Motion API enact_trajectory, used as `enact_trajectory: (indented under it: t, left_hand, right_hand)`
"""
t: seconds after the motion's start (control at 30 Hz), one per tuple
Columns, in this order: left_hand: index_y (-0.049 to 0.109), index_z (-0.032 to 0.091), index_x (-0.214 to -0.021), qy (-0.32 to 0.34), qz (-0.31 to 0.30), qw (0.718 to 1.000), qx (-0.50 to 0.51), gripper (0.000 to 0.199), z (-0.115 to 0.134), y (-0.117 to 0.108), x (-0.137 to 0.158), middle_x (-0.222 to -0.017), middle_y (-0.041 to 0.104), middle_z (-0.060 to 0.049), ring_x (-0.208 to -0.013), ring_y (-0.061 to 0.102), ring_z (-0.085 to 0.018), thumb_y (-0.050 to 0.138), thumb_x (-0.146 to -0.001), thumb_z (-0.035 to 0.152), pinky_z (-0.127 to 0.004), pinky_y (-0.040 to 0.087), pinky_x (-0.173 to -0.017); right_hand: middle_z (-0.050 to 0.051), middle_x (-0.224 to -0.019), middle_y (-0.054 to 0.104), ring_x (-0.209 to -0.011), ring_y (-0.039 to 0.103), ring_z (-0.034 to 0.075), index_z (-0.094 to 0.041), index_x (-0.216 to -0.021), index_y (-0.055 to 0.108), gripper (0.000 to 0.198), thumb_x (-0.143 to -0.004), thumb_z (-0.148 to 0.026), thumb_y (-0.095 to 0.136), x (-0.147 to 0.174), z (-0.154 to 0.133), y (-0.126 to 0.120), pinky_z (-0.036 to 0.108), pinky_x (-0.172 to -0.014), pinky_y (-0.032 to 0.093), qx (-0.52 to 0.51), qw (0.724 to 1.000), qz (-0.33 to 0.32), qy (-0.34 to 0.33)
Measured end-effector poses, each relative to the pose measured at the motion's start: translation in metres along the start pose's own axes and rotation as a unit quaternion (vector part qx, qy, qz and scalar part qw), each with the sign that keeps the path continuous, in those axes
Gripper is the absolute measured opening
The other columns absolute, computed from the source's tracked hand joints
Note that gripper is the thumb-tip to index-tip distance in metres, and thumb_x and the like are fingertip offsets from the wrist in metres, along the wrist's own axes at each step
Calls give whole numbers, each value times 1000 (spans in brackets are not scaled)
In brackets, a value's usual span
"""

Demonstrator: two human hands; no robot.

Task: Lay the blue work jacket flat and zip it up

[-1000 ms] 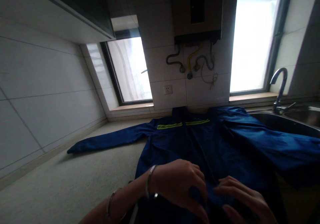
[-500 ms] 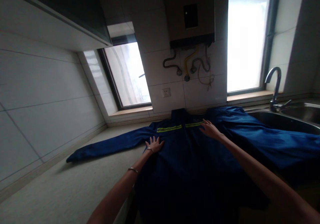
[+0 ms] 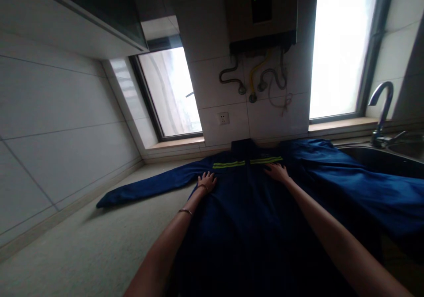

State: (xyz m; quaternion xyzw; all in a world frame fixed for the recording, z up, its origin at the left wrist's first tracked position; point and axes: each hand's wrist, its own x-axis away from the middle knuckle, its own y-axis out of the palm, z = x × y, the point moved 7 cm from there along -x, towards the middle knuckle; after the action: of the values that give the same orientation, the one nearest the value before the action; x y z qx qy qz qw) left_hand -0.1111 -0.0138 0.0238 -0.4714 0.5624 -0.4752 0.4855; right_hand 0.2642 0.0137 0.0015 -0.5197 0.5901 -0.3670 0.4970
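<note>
A dark blue work jacket [image 3: 245, 208] with yellow-green chest stripes lies spread across the counter, its collar toward the wall. One sleeve stretches out to the left over the countertop; the other runs right, past the sink's front. My left hand [image 3: 207, 182], fingers spread, rests flat on the jacket just below the left stripe, near the armpit. Below the right stripe, my right hand [image 3: 277, 172] lies on the chest with its fingers stretched out. Neither hand grips the cloth. The jacket's lower part falls into deep shadow near me.
The pale countertop [image 3: 132, 239] extends to the left. At the right are a sink [image 3: 357, 154] and a curved tap [image 3: 382, 111]. A water heater [image 3: 261, 9] with pipes hangs on the wall above a socket [image 3: 223, 118]. A cabinet [image 3: 82, 18] overhangs the upper left.
My right hand has moved from the right stripe to just below it, now flatter on the cloth. My left hand stays on the jacket. The view has shifted slightly.
</note>
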Motion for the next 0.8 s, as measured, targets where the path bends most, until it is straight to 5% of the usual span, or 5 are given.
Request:
enact_trajectory:
  t: [0.13,0.37,0.47,0.6,0.8]
  left_hand:
    - [38,14,-138,79,77,993,-37,55,18,-18,32,-150,23,-12,-139,15,-30,26,-92,42,-49,14,-111]
    - [26,5,-143,48,35,998,-27,72,-3,-23,124,-151,12,-17,-139,6,-33,24,-90,55,-50,15,-111]
    - [25,5,-143,121,31,992,-33,75,11,-34,172,-151,8,-16,-140,2,-30,24,-89,58,-46,13,-113]
    - [13,12,-147,232,-56,971,-11,72,34,-32,221,-151,4,-13,-140,-1,-27,19,-91,57,-47,12,-113]
    - [-3,20,-147,224,-158,961,25,82,15,-21,231,-151,-7,-10,-139,-5,-31,33,-86,61,-52,12,-111]
  right_hand:
    - [8,-139,42,-126,32,34,-30,-135,42,55,-87,-57,36,-2,1,0,57,-97,21,0,1000,1,0]
    - [8,-137,44,-123,34,34,-29,-133,45,55,-87,-57,36,-3,2,2,55,-96,23,3,1000,14,3]
    - [9,-135,46,-122,35,33,-29,-133,45,55,-87,-58,35,-3,2,3,54,-95,23,5,1000,18,1]
    - [9,-137,44,-122,35,33,-29,-134,44,56,-87,-58,34,-4,3,5,55,-96,22,8,1000,11,2]
    - [7,-138,44,-124,34,34,-32,-134,44,57,-86,-60,34,-9,8,9,57,-97,22,0,1000,13,-2]
